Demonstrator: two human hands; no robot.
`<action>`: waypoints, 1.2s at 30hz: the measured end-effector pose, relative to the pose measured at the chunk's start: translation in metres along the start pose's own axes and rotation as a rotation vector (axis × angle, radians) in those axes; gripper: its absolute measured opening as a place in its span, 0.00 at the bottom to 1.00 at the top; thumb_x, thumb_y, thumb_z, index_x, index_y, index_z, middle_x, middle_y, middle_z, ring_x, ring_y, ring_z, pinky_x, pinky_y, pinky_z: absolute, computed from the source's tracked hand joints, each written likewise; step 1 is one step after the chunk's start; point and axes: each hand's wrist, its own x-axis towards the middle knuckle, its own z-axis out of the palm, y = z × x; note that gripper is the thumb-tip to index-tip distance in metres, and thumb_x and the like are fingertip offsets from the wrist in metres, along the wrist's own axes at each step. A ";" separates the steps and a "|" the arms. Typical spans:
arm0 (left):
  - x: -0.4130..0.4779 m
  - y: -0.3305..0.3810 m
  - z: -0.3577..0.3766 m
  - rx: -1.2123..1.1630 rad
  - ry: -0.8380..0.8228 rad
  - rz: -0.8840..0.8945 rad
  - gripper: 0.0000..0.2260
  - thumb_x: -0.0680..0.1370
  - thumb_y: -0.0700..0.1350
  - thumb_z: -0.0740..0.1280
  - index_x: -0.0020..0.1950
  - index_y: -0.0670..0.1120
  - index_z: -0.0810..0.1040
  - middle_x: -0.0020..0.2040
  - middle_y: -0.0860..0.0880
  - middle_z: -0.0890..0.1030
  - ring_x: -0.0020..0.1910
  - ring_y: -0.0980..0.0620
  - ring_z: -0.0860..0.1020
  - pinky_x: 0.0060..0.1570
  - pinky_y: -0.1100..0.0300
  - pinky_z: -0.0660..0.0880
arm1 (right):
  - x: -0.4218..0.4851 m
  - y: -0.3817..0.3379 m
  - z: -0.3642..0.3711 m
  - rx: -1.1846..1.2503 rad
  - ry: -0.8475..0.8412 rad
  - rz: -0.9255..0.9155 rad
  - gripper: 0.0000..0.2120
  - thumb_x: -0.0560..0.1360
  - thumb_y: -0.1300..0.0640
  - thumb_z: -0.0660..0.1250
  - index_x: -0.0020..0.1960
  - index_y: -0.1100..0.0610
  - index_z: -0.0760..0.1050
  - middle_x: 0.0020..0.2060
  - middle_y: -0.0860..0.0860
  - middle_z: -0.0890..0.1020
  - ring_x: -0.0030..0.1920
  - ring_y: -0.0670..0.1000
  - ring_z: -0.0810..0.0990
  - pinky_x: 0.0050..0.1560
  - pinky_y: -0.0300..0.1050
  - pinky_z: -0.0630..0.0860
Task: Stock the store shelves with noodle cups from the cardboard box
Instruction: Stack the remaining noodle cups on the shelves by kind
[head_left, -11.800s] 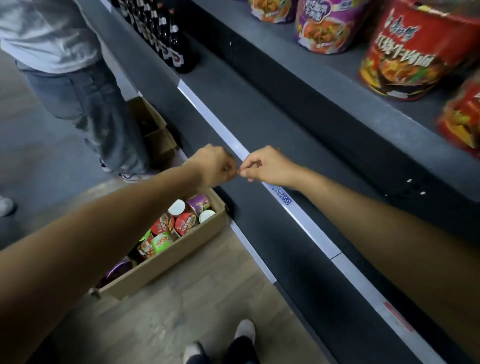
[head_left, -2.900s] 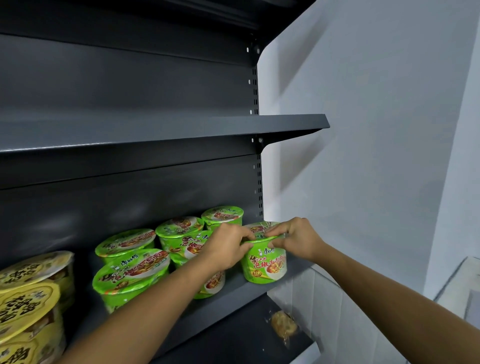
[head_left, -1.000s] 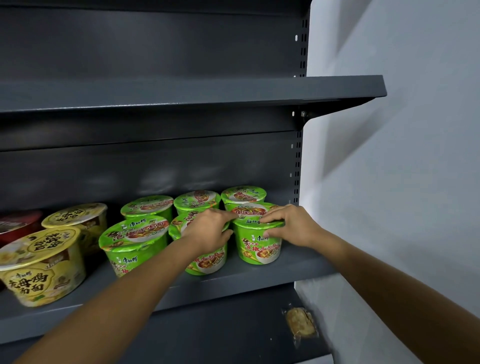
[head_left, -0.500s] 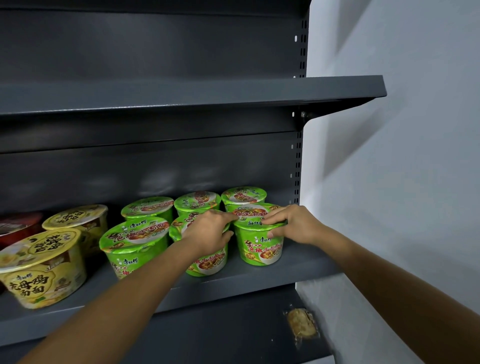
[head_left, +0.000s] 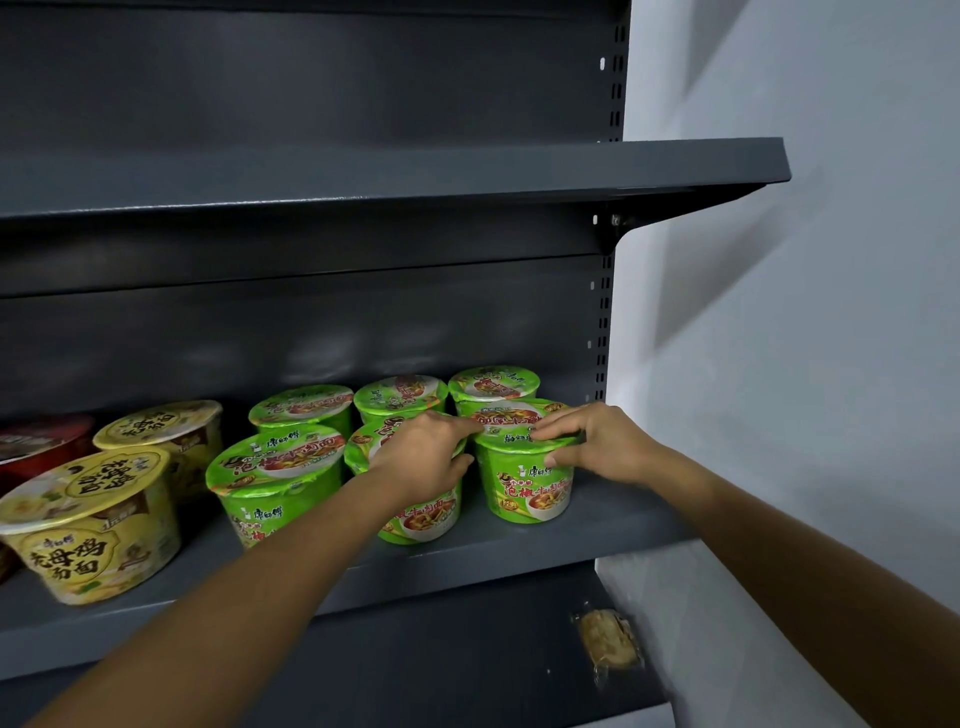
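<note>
Several green noodle cups stand in two rows on a dark grey shelf (head_left: 519, 551). Both hands are on the front right green cup (head_left: 524, 488), which stands upright near the shelf's right end. My right hand (head_left: 597, 441) pinches its lid rim from the right, fingers on the lid and thumb on the side. My left hand (head_left: 426, 457) pinches the same rim from the left and covers part of the middle front cup (head_left: 426, 514). A third front cup (head_left: 270, 478) stands further left. The cardboard box is out of view.
Yellow noodle cups (head_left: 93, 525) and a red one (head_left: 36, 441) stand at the left. An upper shelf (head_left: 395, 171) hangs close overhead. A white wall (head_left: 779, 364) bounds the right side. A wrapped snack (head_left: 608, 639) lies on the shelf below.
Over the last second both hands stayed on the front right cup and turned it slightly, so its label faces front. Much earlier I stood by the box on the floor.
</note>
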 end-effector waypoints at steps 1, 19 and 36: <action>0.000 0.000 0.000 0.000 -0.002 0.000 0.21 0.79 0.49 0.64 0.72 0.51 0.68 0.64 0.48 0.76 0.63 0.47 0.73 0.60 0.56 0.71 | 0.000 0.000 0.001 -0.015 0.007 -0.007 0.18 0.68 0.59 0.76 0.57 0.51 0.81 0.60 0.47 0.80 0.60 0.44 0.75 0.64 0.39 0.71; -0.001 0.002 -0.002 0.011 -0.025 -0.008 0.21 0.79 0.51 0.63 0.72 0.51 0.68 0.68 0.49 0.73 0.66 0.48 0.71 0.63 0.55 0.70 | -0.003 -0.004 -0.001 -0.125 -0.032 -0.035 0.19 0.70 0.61 0.74 0.60 0.56 0.79 0.61 0.49 0.79 0.65 0.46 0.73 0.66 0.35 0.65; 0.000 0.002 -0.004 0.044 -0.056 -0.008 0.22 0.79 0.51 0.63 0.73 0.53 0.65 0.70 0.50 0.71 0.67 0.48 0.71 0.63 0.55 0.70 | -0.008 -0.007 -0.001 -0.213 -0.032 -0.028 0.19 0.73 0.57 0.71 0.64 0.50 0.76 0.66 0.49 0.75 0.66 0.49 0.73 0.65 0.38 0.68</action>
